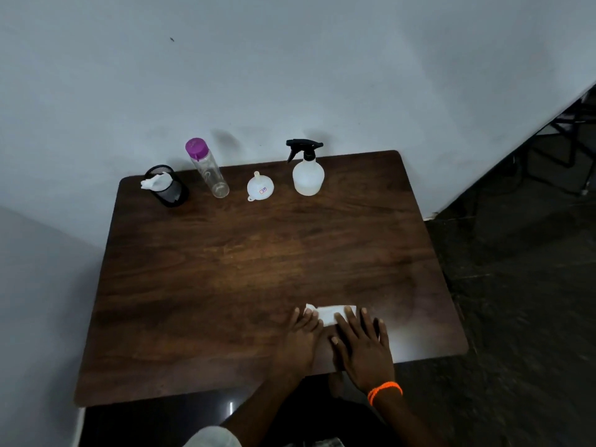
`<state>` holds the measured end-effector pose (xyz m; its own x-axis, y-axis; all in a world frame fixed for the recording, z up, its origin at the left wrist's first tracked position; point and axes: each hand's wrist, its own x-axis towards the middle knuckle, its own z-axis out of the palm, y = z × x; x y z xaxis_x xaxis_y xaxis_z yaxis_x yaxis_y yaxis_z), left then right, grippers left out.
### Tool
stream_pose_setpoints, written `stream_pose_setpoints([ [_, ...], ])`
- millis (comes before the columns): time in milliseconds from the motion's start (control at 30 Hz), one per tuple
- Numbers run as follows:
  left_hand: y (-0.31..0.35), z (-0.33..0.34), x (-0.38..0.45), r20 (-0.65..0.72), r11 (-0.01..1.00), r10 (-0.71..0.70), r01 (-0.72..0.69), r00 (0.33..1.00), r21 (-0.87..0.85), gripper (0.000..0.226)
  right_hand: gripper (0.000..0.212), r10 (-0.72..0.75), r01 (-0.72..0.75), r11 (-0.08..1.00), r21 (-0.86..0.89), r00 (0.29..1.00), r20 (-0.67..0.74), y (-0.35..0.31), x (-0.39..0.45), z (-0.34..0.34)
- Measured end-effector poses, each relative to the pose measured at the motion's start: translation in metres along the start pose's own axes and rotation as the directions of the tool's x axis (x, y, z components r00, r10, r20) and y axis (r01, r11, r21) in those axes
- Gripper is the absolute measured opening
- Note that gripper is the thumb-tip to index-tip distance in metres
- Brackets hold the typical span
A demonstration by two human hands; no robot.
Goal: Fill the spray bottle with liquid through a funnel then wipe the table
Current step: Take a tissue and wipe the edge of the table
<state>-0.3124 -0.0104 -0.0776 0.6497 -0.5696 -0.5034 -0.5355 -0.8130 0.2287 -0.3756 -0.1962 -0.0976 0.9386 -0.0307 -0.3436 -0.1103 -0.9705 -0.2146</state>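
White tissue (330,313) (soft, tears easily) sits well in front of the spray bottle (308,175), pinned to the desk (225,269) under flat, spread fingers (342,321) of both hands; press lightly

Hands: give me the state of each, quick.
Left hand: open, fingers flat, pressing the white tissue on the table.
Right hand: open, flat on the same tissue, gripping nothing.

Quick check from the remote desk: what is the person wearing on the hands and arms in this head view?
Both hands are bare, no gloves. The right hand has an orange cord bracelet wound around its wrist. The left hand shows nothing worn, and no sleeves reach either forearm in view.
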Motion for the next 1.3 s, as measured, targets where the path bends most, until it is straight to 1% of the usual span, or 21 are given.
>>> stream_pose_setpoints([
  [167,0.019,-0.012,0.005,-0.018,1.0,-0.013,0.013,1.0,0.016,0.051,0.053,0.071,-0.07,0.997,0.038,0.997,-0.013,0.009,-0.007,-0.004],
  [300,0.02,-0.024,0.032,-0.034,0.999,-0.024,0.026,0.999,0.045,0.05,0.058,0.115,-0.114,0.991,0.073,0.993,-0.015,0.013,0.012,-0.011],
  [367,0.018,-0.031,0.048,-0.013,0.997,-0.05,0.051,0.999,0.049,0.052,0.057,0.132,-0.129,0.988,0.083,0.99,-0.038,0.016,0.026,-0.017],
  [400,0.017,-0.038,0.056,0.018,0.997,-0.065,0.064,0.998,0.037,0.057,0.057,0.138,-0.135,0.988,0.082,0.989,-0.043,0.019,0.035,-0.02],
  [467,0.012,-0.05,0.074,-0.032,0.998,-0.06,0.061,0.998,0.028,0.076,0.058,0.146,-0.142,0.986,0.083,0.988,-0.05,0.024,0.056,-0.027],
  [500,0.009,-0.056,0.085,-0.052,0.997,-0.054,0.057,0.997,0.044,0.082,0.059,0.147,-0.142,0.986,0.082,0.987,-0.059,0.026,0.067,-0.032],
  [567,0.003,-0.068,0.105,-0.092,0.995,-0.064,0.071,0.994,0.075,0.077,0.059,0.145,-0.139,0.987,0.075,0.986,-0.081,0.03,0.092,-0.04],
  [667,-0.004,-0.087,0.134,-0.097,0.994,-0.087,0.093,0.992,0.059,0.067,0.058,0.149,-0.142,0.987,0.072,0.983,-0.111,0.034,0.133,-0.051],
  [733,-0.018,-0.099,0.156,-0.171,0.994,-0.095,0.103,0.981,0.037,0.06,0.059,0.146,-0.14,0.989,0.057,0.98,-0.135,0.035,0.16,-0.061],
  [800,-0.024,-0.114,0.178,-0.097,0.993,-0.103,0.108,0.99,0.05,0.061,0.06,0.155,-0.148,0.987,0.054,0.976,-0.151,0.036,0.187,-0.071],
  [833,-0.026,-0.123,0.188,-0.088,0.991,-0.113,0.118,0.99,0.058,0.061,0.061,0.159,-0.152,0.987,0.056,0.975,-0.155,0.036,0.2,-0.075],
  [967,-0.034,-0.148,0.224,-0.148,0.987,-0.155,0.16,0.977,0.028,0.061,0.064,0.173,-0.162,0.984,0.076,0.97,-0.17,0.039,0.245,-0.091],
  [1100,-0.046,-0.166,0.254,-0.178,0.991,-0.12,0.129,0.977,0.038,0.062,0.073,0.165,-0.154,0.985,0.077,0.973,-0.16,0.05,0.277,-0.107],
  [1300,-0.062,-0.179,0.287,-0.179,0.984,0.004,0.029,0.984,0.177,0.057,0.077,0.158,-0.151,0.987,0.051,0.973,-0.167,0.069,0.296,-0.121],
])
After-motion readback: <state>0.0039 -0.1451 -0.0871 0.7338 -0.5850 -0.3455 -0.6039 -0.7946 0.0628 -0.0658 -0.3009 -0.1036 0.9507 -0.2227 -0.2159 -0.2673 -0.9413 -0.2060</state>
